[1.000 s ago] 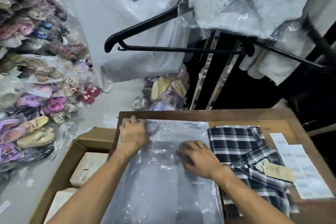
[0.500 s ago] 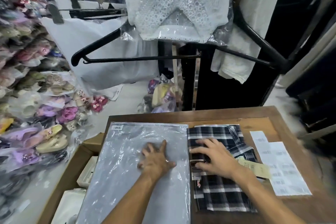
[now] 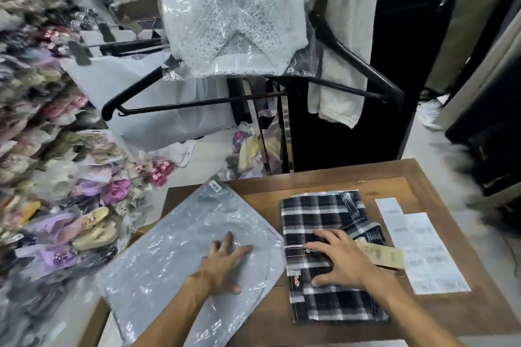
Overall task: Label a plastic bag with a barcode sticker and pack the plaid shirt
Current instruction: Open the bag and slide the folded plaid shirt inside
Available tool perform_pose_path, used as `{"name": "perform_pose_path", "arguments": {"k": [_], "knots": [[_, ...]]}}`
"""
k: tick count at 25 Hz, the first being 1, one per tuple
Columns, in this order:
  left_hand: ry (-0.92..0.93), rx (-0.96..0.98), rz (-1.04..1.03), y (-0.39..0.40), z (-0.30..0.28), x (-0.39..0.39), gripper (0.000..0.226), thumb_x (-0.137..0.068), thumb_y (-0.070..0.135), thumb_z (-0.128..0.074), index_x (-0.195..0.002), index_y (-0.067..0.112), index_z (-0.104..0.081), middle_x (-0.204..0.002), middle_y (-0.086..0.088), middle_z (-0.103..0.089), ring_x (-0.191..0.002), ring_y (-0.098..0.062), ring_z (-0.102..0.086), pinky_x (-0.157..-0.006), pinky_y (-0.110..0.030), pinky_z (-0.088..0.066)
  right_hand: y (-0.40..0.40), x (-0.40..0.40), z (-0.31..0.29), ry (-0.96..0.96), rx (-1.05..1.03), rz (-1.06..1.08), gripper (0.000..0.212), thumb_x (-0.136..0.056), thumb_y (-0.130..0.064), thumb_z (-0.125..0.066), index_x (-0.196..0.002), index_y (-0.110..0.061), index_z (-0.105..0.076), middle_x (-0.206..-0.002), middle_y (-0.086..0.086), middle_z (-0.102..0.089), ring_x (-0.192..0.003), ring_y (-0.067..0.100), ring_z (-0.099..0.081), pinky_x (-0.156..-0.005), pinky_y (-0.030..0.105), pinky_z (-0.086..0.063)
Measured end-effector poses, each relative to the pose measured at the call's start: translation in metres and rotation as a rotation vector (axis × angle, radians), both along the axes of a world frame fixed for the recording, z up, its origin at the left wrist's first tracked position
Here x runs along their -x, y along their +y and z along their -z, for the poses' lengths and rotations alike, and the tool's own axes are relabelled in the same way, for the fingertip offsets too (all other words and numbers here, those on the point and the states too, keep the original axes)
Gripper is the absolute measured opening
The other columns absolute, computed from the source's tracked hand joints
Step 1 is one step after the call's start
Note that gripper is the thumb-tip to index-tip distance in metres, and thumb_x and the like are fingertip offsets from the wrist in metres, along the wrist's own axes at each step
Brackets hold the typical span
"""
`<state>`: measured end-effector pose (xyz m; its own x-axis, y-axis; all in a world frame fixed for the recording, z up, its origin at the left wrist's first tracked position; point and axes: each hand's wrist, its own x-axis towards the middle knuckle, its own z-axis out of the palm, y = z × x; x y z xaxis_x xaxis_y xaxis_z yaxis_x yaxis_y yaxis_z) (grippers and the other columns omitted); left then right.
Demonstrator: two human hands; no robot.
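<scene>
A clear plastic bag lies slanted across the left of the wooden table, its far corner hanging past the edge and carrying a small barcode sticker. My left hand rests flat on the bag, fingers spread. The folded black-and-white plaid shirt lies to the right of the bag, with a tan hang tag on it. My right hand presses flat on the shirt's middle, fingers apart.
White sheets of barcode stickers lie at the table's right. A black hanger with a bagged white lace garment hangs beyond the table. Bagged sandals are piled at the left. A cardboard box sits below the table's left edge.
The bag has swung counter-clockwise, its labelled corner now off the table's far-left edge. My left hand stayed on it; my right hand slid down the plaid shirt. The camera turned right.
</scene>
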<state>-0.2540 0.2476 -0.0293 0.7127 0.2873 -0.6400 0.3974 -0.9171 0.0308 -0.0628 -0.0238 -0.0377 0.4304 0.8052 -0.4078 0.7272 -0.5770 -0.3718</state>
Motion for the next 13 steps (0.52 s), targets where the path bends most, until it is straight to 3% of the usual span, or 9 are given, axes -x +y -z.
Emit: {"name": "perform_pose_path", "arguments": {"k": [5, 9, 13], "knots": [[-0.031, 0.025, 0.21, 0.026, -0.003, 0.008, 0.106, -0.077, 0.038, -0.084, -0.15, 0.062, -0.012, -0.17, -0.005, 0.015, -0.152, -0.041, -0.005, -0.116, -0.061, -0.031, 0.011, 0.004, 0.0, -0.03, 0.047, 0.053, 0.099, -0.067, -0.073, -0.074, -0.151, -0.049, -0.029, -0.16, -0.008, -0.027, -0.145, 0.025, -0.021, -0.121, 0.05, -0.023], [-0.039, 0.042, 0.456, 0.056, -0.003, 0.015, 0.105, -0.076, 0.042, -0.083, -0.132, 0.077, -0.002, -0.169, 0.003, 0.017, -0.155, -0.036, 0.001, -0.118, -0.057, -0.021, 0.014, 0.009, -0.004, -0.032, 0.099, 0.072, 0.095, -0.07, -0.071, -0.074, -0.151, -0.051, -0.029, -0.161, -0.007, -0.024, -0.146, 0.026, -0.02, -0.121, 0.051, -0.024], [-0.042, 0.016, 0.664, 0.072, 0.001, 0.017, 0.108, -0.072, 0.045, -0.084, -0.139, 0.077, -0.005, -0.169, 0.006, 0.016, -0.154, -0.035, 0.0, -0.121, -0.056, -0.018, 0.016, 0.018, -0.007, -0.055, 0.175, 0.077, 0.098, -0.068, -0.078, -0.068, -0.152, -0.052, -0.025, -0.162, -0.006, -0.02, -0.145, 0.027, -0.021, -0.119, 0.049, -0.026]]}}
